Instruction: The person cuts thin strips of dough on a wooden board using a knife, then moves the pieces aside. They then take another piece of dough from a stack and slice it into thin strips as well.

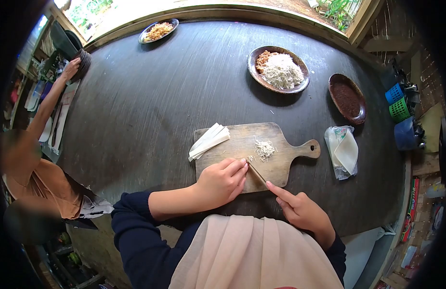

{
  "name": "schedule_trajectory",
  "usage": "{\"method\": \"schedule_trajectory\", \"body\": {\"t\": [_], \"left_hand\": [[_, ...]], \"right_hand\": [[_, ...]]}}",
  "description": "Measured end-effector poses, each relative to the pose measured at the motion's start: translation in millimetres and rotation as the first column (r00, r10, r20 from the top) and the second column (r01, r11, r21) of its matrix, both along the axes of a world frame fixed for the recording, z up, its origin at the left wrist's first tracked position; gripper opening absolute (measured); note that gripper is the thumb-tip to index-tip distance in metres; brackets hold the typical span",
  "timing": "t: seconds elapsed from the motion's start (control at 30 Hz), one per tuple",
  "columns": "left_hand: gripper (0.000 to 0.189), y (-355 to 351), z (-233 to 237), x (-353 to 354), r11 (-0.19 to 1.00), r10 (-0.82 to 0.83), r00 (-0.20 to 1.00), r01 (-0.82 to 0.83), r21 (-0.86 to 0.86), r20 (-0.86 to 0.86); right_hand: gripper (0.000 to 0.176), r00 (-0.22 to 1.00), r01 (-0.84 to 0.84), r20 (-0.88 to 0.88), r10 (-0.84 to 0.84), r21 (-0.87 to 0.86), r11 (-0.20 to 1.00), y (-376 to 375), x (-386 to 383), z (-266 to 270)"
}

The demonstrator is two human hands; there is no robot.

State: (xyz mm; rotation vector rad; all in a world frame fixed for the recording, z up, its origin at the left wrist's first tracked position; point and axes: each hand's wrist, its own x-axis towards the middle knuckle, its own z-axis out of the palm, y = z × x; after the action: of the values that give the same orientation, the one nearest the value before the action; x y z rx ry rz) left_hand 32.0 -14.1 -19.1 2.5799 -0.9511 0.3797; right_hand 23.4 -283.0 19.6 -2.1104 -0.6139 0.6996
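Note:
A wooden cutting board [242,135] with a handle lies on the dark table before me. My right hand [305,214] is closed on a knife [257,172], its forefinger stretched along the back of the blade. On the board, my left hand [220,180] is closed, fingertips pressed down beside the blade's tip; what they hold is hidden under them. Just beyond the blade lies a small heap of thin white shreds [265,150]. Flat white strips [209,140] are stacked at the board's left corner, apart from my hands.
A brown bowl [251,72] of white shreds and reddish-brown bits stands farther back, a smaller dish [142,39] at the far edge. An oval dish [362,108] and a plastic packet [342,153] lie right. Another person's hand [70,69] touches stacked dark dishes [83,65] at left.

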Motion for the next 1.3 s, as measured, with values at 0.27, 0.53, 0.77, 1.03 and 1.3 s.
{"method": "schedule_trajectory", "body": {"t": [0.27,0.53,0.77,1.03,1.3], "left_hand": [[0.032,-0.8,0.0,-0.5,1.0,0.001,1.0,-0.001,0.016,0.006],[0.034,-0.4,2.5,0.0,0.999,0.0,1.0,0.0,0.033,0.017],[0.033,0.7,3.3,0.2,1.0,0.003,1.0,-0.003,-0.005,-0.011],[0.032,0.3,2.0,0.1,1.0,0.005,1.0,-0.005,0.009,0.01],[0.033,-0.8,2.3,-0.5,1.0,0.008,1.0,-0.008,0.02,-0.005]], "right_hand": [[0.052,1.0,-0.001,0.023,0.002,-0.044,0.999,5.2,0.6,1.9],[0.052,0.999,-0.052,0.004,0.053,-0.091,0.994,-8.8,-2.7,8.2],[0.055,0.994,-0.018,0.105,0.023,-0.046,0.999,-4.5,-5.4,0.1],[0.054,0.997,-0.021,0.069,0.023,-0.03,0.999,-0.9,-2.5,0.5],[0.052,1.0,0.013,0.004,-0.013,0.009,1.0,5.0,2.0,-5.5]]}}
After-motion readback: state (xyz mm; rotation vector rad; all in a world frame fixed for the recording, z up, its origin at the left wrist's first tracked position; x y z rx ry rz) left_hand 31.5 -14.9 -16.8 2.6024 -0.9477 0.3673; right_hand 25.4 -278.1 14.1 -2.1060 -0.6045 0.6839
